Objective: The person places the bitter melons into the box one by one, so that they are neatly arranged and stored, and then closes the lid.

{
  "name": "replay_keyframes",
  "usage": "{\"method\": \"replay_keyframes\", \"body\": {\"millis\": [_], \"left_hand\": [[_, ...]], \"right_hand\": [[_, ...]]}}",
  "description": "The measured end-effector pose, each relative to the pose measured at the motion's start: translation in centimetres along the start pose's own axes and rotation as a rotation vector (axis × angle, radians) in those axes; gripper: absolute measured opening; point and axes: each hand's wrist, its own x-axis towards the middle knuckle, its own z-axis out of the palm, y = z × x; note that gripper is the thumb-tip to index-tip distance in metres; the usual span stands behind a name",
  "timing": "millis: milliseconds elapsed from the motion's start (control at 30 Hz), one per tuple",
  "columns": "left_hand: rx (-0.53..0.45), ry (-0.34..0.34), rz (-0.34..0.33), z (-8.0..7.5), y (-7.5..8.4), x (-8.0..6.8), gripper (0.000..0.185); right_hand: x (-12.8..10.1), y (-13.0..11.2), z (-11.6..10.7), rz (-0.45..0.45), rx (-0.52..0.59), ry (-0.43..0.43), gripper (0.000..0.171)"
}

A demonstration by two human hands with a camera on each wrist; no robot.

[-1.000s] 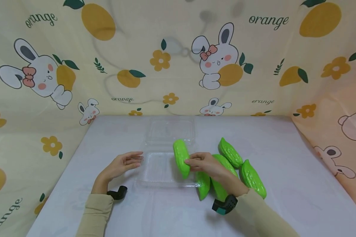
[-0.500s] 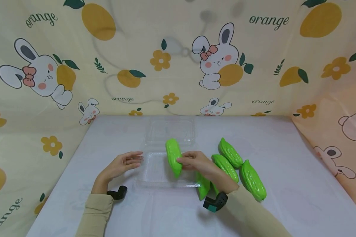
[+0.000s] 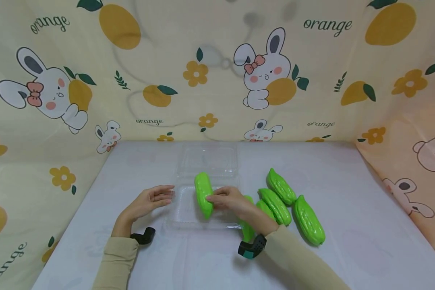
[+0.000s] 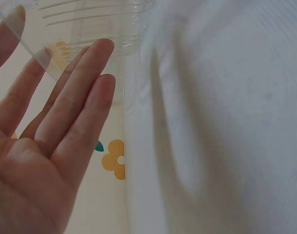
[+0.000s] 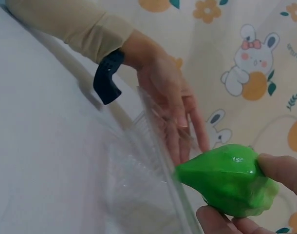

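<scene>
My right hand (image 3: 235,203) pinches a glossy bright green bitter melon (image 3: 204,195) between thumb and fingers, holding it over the clear plastic box (image 3: 179,220). In the right wrist view the bitter melon (image 5: 229,178) points its tapered end toward the box's side wall, thumb on one side and fingertips on the other. At the box's left edge my left hand (image 3: 148,203) stays with its fingers extended, holding nothing. The left wrist view shows that hand (image 4: 51,146) palm up to the camera, fingertips beside the clear plastic wall (image 4: 92,22).
The box's hinged lid (image 3: 207,159) lies folded back behind it. Several more green bitter melons (image 3: 309,220) lie on the white table (image 3: 351,257) to the right, some partly hidden by my right forearm. A printed cloth (image 3: 217,52) rises behind the table.
My right hand has carried the bitter melon leftward, from the box's right side to over its middle. The left hand has stayed in place.
</scene>
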Motion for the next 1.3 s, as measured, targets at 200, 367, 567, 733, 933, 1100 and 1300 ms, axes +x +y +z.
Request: {"method": "replay_keyframes", "body": {"millis": [200, 367, 567, 733, 933, 1100, 1300], "left_hand": [[0.001, 0.008, -0.008, 0.1, 0.1, 0.0, 0.061], [0.005, 0.004, -0.008, 0.1, 0.0, 0.1, 0.061], [0.005, 0.003, 0.006, 0.0, 0.1, 0.1, 0.060], [0.000, -0.003, 0.014, 0.0, 0.2, 0.0, 0.060], [0.001, -0.002, 0.010, 0.0, 0.0, 0.0, 0.060], [0.006, -0.005, 0.011, 0.1, 0.0, 0.1, 0.061], [0.006, -0.004, 0.004, 0.1, 0.1, 0.1, 0.061]], "right_hand": [[0.5, 0.1, 1.2, 0.005, 0.015, 0.010, 0.042], [0.7, 0.0, 2.1, 0.034, 0.015, 0.041, 0.043], [1.2, 0.0, 3.0, 0.059, 0.017, 0.050, 0.040], [1.9, 0.4, 3.8, 0.067, 0.039, 0.022, 0.037], [2.5, 0.5, 4.5, 0.082, 0.050, 0.029, 0.036], [2.4, 0.4, 4.5, 0.106, 0.040, 0.034, 0.038], [2.3, 0.4, 4.6, 0.113, 0.050, 0.019, 0.034]]}}
